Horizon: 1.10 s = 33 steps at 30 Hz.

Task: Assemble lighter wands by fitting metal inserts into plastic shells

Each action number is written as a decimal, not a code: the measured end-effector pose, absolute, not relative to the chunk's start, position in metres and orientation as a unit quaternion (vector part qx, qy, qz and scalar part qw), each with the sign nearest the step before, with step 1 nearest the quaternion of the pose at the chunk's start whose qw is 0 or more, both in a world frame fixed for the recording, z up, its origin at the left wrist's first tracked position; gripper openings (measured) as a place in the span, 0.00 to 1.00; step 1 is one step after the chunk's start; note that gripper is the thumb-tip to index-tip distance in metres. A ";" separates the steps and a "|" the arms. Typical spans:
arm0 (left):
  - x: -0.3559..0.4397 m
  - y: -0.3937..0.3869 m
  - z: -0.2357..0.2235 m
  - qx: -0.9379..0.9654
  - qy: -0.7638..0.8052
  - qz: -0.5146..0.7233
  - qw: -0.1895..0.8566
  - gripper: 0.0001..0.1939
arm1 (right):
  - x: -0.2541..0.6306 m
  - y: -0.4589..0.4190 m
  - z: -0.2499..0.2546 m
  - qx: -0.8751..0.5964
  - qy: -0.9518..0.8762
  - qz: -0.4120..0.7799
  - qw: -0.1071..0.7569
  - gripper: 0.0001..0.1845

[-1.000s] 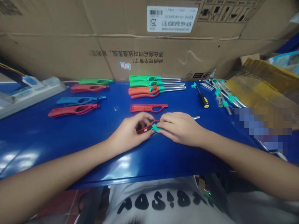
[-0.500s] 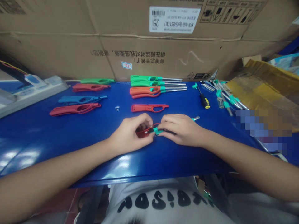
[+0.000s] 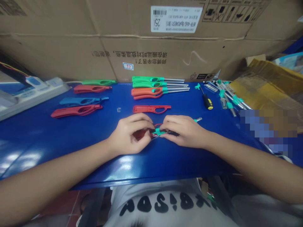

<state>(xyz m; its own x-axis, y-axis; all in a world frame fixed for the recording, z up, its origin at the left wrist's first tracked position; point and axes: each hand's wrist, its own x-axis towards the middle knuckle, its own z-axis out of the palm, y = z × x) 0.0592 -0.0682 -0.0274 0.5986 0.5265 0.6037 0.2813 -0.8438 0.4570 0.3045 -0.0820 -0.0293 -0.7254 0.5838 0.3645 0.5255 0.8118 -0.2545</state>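
Over the near middle of the table, my left hand [image 3: 131,134] is curled round a red gas-lighter body [image 3: 140,134], its fingers covering much of it. A green plastic trigger piece [image 3: 157,131] with a thin pale wire sits on the lighter body between my two hands. My right hand [image 3: 183,130] pinches at this green piece with thumb and fingertips. Past its knuckles shows the tip of a metal lighter tube [image 3: 199,119]. Just beyond my hands lies a red lighter half-shell [image 3: 151,109], with small screws [image 3: 119,109] to its left.
Green lighters [image 3: 146,84] and an orange lighter [image 3: 146,92] with metal tubes lie farther back. Red shells [image 3: 77,111] and a blue shell [image 3: 79,101] lie left, by a power strip [image 3: 47,93]. At right are a screwdriver [image 3: 207,102], loose tubes [image 3: 233,97] and a cardboard box [image 3: 272,85].
My left fingers have shifted slightly left and spread off the green trigger piece, so more of it and the pale wire shows. My right hand stays almost still.
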 end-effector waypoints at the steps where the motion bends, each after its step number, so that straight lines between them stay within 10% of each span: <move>1: 0.059 -0.068 -0.028 0.879 0.229 0.388 0.157 0.10 | 0.304 -0.082 -0.029 -0.301 -0.926 0.066 0.219 0.10; 33: 0.061 -0.073 -0.029 0.871 0.262 0.377 0.175 0.05 | 0.300 -0.088 -0.021 -0.275 -0.946 -0.057 0.161 0.16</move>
